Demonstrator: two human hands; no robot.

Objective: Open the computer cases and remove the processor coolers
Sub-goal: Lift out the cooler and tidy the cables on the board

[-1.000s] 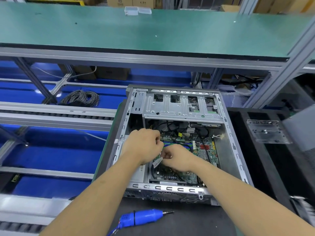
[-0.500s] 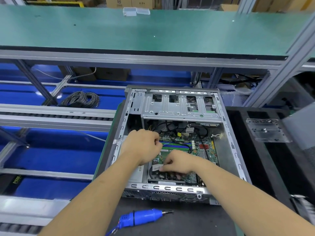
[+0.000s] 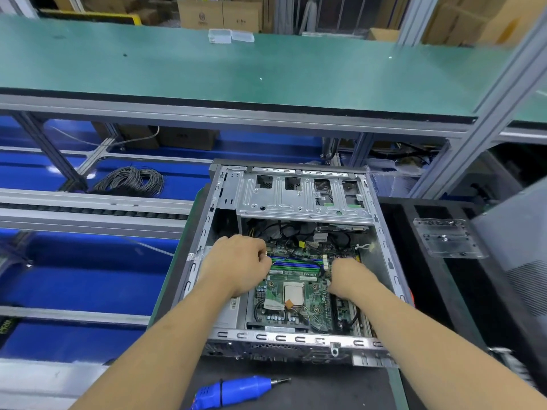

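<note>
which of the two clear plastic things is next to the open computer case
The flat clear plastic plate with screws, right of the open grey metal computer case; the small clear plastic boxes sit on the far green bench.

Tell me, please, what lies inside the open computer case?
Inside the computer case: a green circuit board with a bare square chip, black cables, and both hands, which cover parts of the board.

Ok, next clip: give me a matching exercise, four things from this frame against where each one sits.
Things:
1. blue electric screwdriver
2. coil of grey cable
3. clear plastic boxes
4. clear acrylic plate

Places:
A. on the green upper shelf
B. on the black surface right of the case
C. on the dark mat in front of the case
D. on the blue surface left of the case

Pairs: 1-C, 2-D, 3-A, 4-B
</note>
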